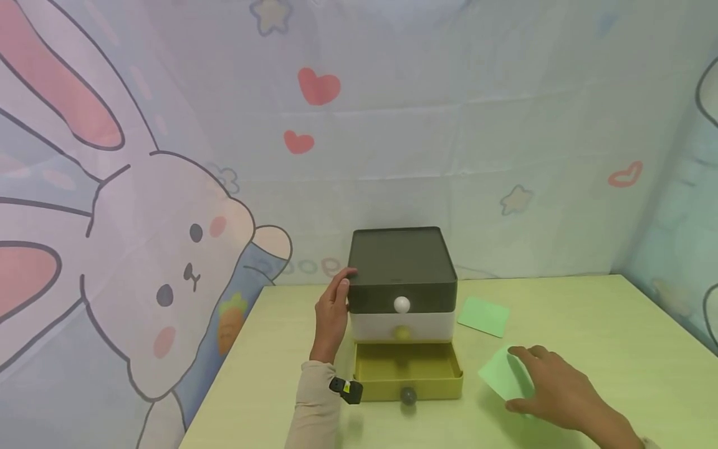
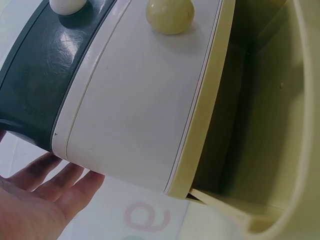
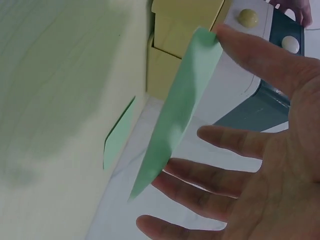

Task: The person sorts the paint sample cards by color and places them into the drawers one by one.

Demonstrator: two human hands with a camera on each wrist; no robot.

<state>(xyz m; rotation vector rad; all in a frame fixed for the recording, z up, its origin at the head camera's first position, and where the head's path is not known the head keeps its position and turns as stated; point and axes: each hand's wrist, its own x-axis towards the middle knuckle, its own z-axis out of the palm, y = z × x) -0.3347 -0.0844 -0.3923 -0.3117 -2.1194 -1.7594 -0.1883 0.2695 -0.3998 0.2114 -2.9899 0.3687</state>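
A small three-tier drawer box point(image 1: 402, 255) stands on the table, its dark green top and white middle drawers closed. The yellow bottom drawer point(image 1: 408, 390) is pulled out, and nothing shows inside it. My left hand point(image 1: 332, 318) rests against the box's left side near the top; the left wrist view shows its fingers point(image 2: 80, 192) extended along that side. With my right hand point(image 1: 563, 390) I hold a light green sheet of paper point(image 3: 175, 110) by its edges, between thumb and fingers. It is slightly bowed and lifted off the table, to the right of the open drawer.
Another green sheet of paper point(image 1: 484, 317) lies flat on the table beside the box's right side. The pale yellow-green table point(image 1: 594, 318) ends at a cloth backdrop point(image 1: 477, 125) printed with a rabbit and hearts. Round knobs project from the drawer fronts.
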